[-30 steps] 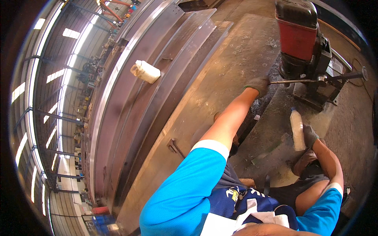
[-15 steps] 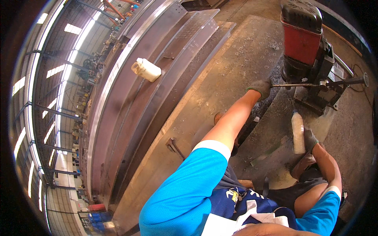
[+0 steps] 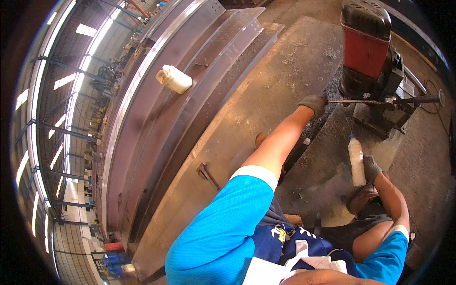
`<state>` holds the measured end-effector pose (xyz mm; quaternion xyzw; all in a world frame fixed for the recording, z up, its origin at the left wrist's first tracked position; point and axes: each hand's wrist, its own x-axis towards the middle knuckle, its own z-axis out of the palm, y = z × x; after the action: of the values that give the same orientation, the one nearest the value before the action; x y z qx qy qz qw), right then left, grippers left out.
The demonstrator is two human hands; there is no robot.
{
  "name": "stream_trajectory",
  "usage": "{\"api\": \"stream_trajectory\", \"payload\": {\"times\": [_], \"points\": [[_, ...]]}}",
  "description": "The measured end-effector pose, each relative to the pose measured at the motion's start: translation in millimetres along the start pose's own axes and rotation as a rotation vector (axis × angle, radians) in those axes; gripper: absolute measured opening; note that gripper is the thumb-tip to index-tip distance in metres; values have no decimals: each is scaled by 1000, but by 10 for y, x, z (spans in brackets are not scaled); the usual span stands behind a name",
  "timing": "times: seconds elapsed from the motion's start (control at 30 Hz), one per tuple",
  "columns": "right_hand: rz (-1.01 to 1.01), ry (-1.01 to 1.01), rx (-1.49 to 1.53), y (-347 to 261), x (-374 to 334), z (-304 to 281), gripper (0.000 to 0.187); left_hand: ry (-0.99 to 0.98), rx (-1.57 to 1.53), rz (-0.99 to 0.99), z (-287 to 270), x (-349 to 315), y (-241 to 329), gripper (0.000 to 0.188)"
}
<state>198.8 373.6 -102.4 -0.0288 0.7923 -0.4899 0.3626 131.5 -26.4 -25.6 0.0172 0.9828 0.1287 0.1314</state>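
Observation:
My left hand (image 3: pixel 313 105), in a dark work glove, is closed round the end of a metal feed lever (image 3: pixel 356 101). The lever joins the hub of a red and black drilling machine (image 3: pixel 365 50) that stands on a steel plate. In my gloved right hand (image 3: pixel 371 167) is a plastic bottle (image 3: pixel 356 161) with pale contents and a blue top. It leans slightly left, its top toward the machine's base. The right fingers are partly hidden behind the bottle. Curled metal shavings (image 3: pixel 297 52) lie scattered on the plate left of the machine.
Long steel beams (image 3: pixel 190 99) run along the left, with a white jug (image 3: pixel 175 79) on one. A metal tool (image 3: pixel 207 175) like a hammer or clamp lies on the plate near my left arm. A cable (image 3: pixel 430 99) curls on the floor at right.
The bottle in my right hand has shifted slightly left and now tilts a little. My left hand stays on the lever, which looks unmoved.

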Motion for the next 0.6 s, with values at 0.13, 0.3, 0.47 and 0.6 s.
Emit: {"api": "stream_trajectory", "payload": {"times": [0.13,0.3,0.47,0.6], "points": [[-11,-5,-34,34,15,-12,39,15,-43,-15,-14,-14,-7,32],[-120,-24,-359,155,112,-43,40,40,47,49,4,83,-14,31],[-189,-127,-770,233,198,-77,41,-115,-26,-46,-38,89,50,40],[-74,-39,-617,299,144,14,43,-74,-59,-22,-148,-39,139,40]]}}
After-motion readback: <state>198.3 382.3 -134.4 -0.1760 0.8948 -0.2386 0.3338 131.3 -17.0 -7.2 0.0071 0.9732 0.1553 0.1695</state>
